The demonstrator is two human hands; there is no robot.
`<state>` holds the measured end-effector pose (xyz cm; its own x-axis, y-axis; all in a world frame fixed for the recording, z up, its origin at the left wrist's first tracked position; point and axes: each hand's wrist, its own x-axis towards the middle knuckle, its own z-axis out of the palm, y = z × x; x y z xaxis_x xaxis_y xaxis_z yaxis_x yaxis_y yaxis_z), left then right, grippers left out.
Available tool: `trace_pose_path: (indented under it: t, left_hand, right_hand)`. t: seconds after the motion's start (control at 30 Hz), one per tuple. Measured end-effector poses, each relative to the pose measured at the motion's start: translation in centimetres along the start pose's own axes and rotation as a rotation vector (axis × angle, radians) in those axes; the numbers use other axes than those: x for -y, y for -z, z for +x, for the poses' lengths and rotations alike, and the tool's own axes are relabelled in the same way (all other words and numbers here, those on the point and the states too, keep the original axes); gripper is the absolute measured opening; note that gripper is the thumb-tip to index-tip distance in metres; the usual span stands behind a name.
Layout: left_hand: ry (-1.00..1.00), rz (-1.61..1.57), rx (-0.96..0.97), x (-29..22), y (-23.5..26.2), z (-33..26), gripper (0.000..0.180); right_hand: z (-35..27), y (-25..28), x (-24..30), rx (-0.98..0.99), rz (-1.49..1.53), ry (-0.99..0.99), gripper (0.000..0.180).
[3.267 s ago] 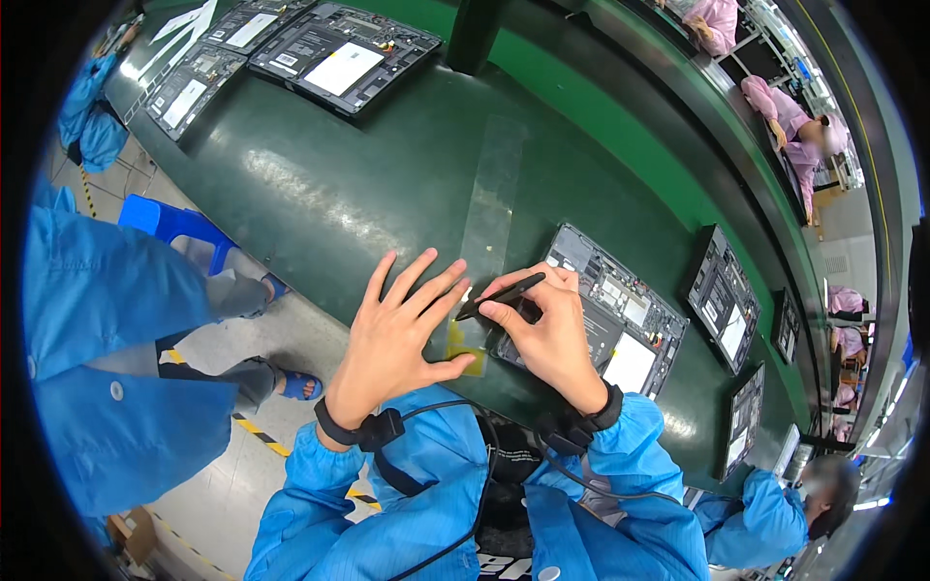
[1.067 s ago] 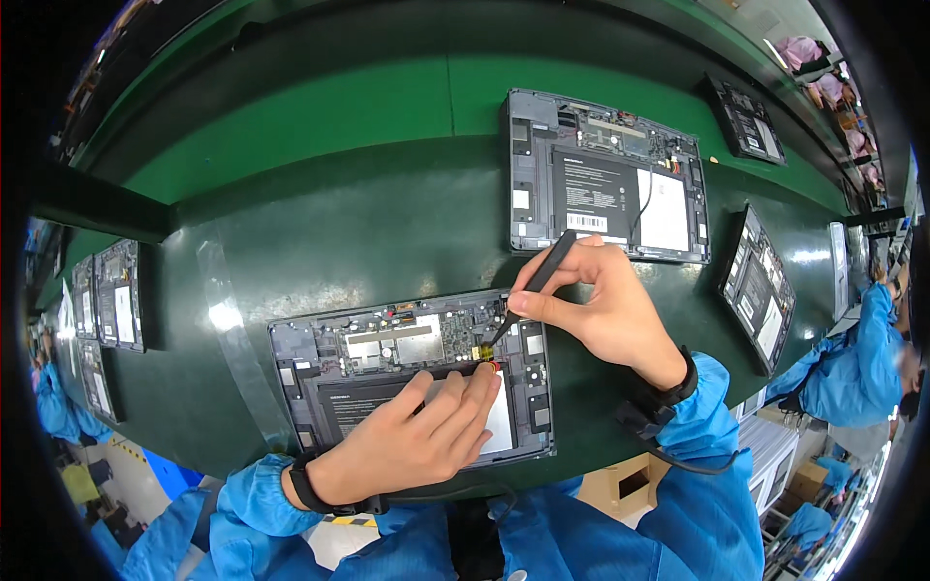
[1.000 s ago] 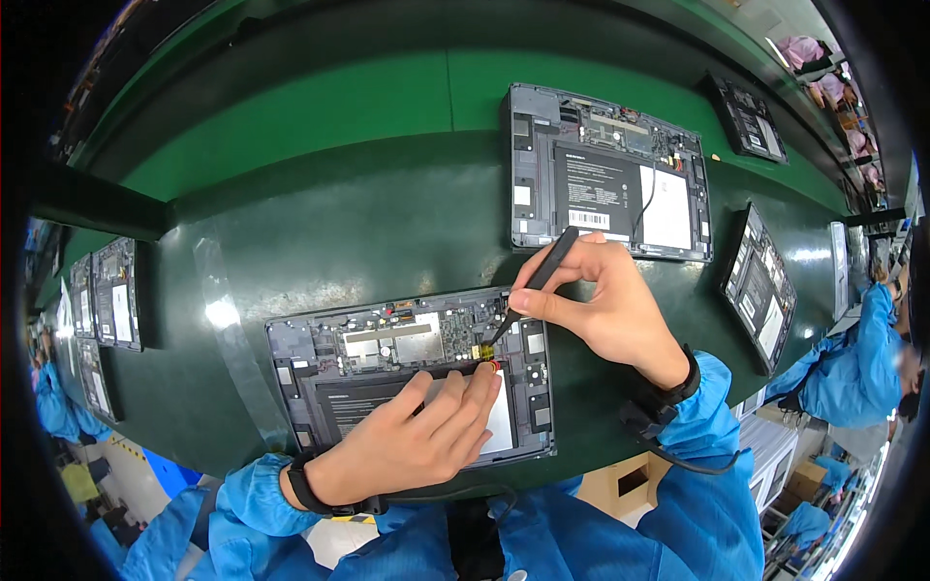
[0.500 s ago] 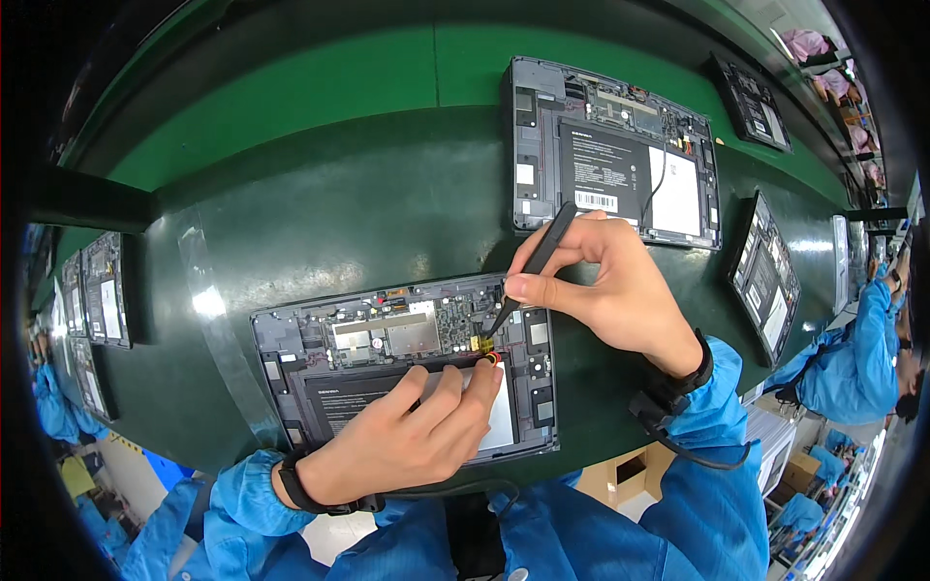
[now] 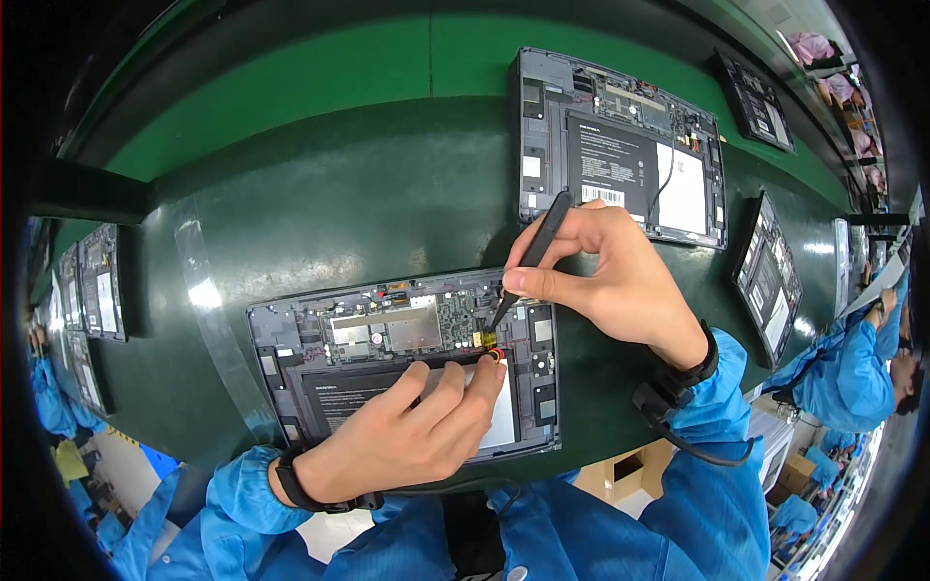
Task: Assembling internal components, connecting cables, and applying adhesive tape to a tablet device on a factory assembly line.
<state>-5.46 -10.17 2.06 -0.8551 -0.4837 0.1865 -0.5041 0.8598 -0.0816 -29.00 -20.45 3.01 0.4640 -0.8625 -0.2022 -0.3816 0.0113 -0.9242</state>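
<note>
A tablet-like device with its inside exposed lies in front of me, showing a circuit board above a black-and-white battery. My left hand rests across the battery, its fingers bent and close together. Its index fingertip presses at the thin red, yellow and black wires; the thumb is hidden underneath. Between thumb and fingers, my right hand pinches black tweezers, slanting down to the left. Their tip is at the board, just above a piece of yellow tape beside the wires.
Another opened device lies beyond my right hand. Further opened ones stand at the far right, the right and the left. Clear tape runs over the green table. Co-workers in blue are at the right.
The tweezers' tip has lifted slightly away from the yellow tape. My left hand stays in place on the wires. A co-worker at the right has shifted, and a white sheet shows there now.
</note>
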Motion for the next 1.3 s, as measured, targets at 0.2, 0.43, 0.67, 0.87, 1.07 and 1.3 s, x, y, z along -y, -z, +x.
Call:
trace_pose_path:
  t: [0.2,0.43,0.67,0.87,1.07,1.3]
  left_hand:
    - [0.002,-0.002,0.007,0.0,0.0,0.0,0.045]
    - [0.091,-0.071,0.004,-0.3,-0.2,0.1,0.046]
    - [0.096,-0.097,0.013,-0.3,-0.2,0.2,0.046]
    - [0.123,-0.169,0.025,-0.1,0.1,0.4,0.046]
    - [0.099,-0.083,0.016,0.0,0.2,0.4,0.048]
    - [0.032,-0.002,-0.024,-0.2,0.0,0.2,0.047]
  right_hand:
    - [0.0,-0.1,0.1,0.003,-0.014,-0.008,0.017]
    - [-0.1,-0.2,0.1,0.003,-0.011,0.008,0.017]
    - [0.0,-0.1,0.2,0.024,-0.011,-0.010,0.016]
    - [0.0,-0.1,0.0,-0.013,0.019,0.041,0.016]
    - [-3.0,0.3,-1.1,-0.168,-0.164,0.286,0.013]
    - [-4.1,-1.3,-3.0,-0.193,-0.163,0.370,0.019]
